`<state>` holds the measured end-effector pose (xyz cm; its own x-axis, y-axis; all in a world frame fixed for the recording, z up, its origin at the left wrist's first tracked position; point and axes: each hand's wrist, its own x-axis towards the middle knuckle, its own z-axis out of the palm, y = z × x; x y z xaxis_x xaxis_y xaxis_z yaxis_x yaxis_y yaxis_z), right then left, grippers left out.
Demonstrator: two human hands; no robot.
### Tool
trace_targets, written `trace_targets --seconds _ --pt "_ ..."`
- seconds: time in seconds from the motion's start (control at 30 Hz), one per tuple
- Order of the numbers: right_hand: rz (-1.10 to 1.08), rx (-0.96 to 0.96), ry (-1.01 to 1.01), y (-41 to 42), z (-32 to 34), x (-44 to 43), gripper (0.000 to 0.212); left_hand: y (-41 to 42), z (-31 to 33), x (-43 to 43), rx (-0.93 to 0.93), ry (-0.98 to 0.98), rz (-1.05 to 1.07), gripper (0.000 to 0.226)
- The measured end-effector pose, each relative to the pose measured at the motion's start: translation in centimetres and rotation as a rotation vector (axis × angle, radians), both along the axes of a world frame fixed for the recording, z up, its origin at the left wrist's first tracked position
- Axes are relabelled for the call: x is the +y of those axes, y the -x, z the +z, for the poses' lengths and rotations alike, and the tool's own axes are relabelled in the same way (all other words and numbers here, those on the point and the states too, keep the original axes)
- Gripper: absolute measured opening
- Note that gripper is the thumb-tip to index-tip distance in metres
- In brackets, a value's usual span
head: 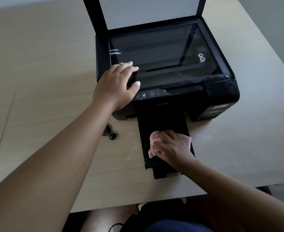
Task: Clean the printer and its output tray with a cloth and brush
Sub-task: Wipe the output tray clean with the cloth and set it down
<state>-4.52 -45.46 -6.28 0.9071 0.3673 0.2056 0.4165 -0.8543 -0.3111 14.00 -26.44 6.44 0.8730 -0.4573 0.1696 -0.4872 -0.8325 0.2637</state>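
A black printer (221,91) stands on the table with its scanner lid (148,10) raised and the glass (163,52) bare. My left hand (116,84) lies flat on the printer's front left corner, fingers spread, holding nothing. The black output tray (161,119) sticks out toward me from the printer's front. My right hand (169,146) presses a pink cloth (186,138) onto the tray's near half. A small black brush (109,133) lies on the table left of the tray, apart from both hands.
The light wooden table (45,81) extends left and right of the printer; its near edge runs just below the tray's tip. White dust specks (132,151) mark the tabletop beside the tray. A dark bag (154,215) sits below the table edge.
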Motion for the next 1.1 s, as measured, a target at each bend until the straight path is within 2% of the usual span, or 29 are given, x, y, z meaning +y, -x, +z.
trace_targets --seconds 0.1,0.2,0.3,0.4,0.5,0.57,0.67,0.73,0.83,0.9,1.0,1.1 --pt "0.115 -0.042 -0.062 0.4 0.5 -2.2 0.016 -0.1 0.0 0.1 0.005 0.004 -0.002 0.05" --pt "0.165 0.024 -0.14 1.9 1.5 -4.9 0.027 0.0 0.1 0.0 0.002 0.009 0.003 0.05" --pt "0.155 0.08 -0.056 1.5 2.0 -2.5 0.023 0.1 0.2 -0.2 -0.001 0.011 0.006 0.05" --pt "0.164 0.213 0.017 0.9 2.1 1.0 0.011 0.1 0.2 0.0 -0.005 0.007 0.008 0.05" --pt "0.245 0.192 -0.035 2.3 1.2 -1.7 0.02 0.1 0.1 -0.1 -0.002 0.007 0.008 0.05" --pt "0.2 0.164 -0.074 3.1 0.7 -3.5 0.021 0.1 0.2 -0.2 -0.004 0.013 0.006 0.05" --pt "0.19 0.109 -0.172 3.1 1.1 -1.0 0.027 0.1 0.2 -0.1 -0.008 0.017 0.013 0.05" --pt "0.219 0.121 -0.193 2.4 1.4 1.3 0.016 0.1 0.2 -0.1 -0.007 0.015 0.013 0.05" --pt "0.108 0.088 -0.185 2.0 0.6 2.2 0.016 0.2 0.2 -0.1 -0.002 0.014 0.008 0.05" --pt "0.062 0.128 -0.189 2.5 0.2 2.3 0.022 0.1 0.2 -0.1 -0.002 0.017 0.012 0.05" --pt "0.192 0.224 -0.2 2.7 0.5 2.6 0.008 0.1 0.2 -0.1 -0.003 0.017 0.013 0.05" --pt "0.059 0.217 -0.176 1.6 1.4 3.3 0.015 0.1 0.2 -0.1 0.001 0.021 0.013 0.051"
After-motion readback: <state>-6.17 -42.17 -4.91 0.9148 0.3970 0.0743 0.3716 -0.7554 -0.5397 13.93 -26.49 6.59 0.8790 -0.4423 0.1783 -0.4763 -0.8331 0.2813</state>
